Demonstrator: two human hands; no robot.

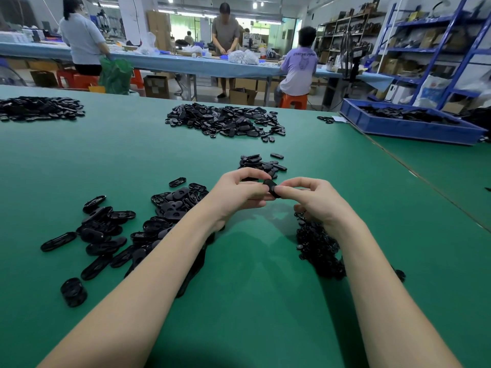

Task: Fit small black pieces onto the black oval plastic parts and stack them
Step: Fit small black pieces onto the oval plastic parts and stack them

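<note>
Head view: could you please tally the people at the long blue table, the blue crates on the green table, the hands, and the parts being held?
People at the blue table: 3 (left, middle, seated right)
Blue crate: 1
Hands: 2 (left hand, right hand)
Black oval part pinched by both hands' fingers: 1 showing
Total: 7

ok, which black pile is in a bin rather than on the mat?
The far-right pile: it lies inside the blue bin; every other pile lies loose on the green mat.
</note>
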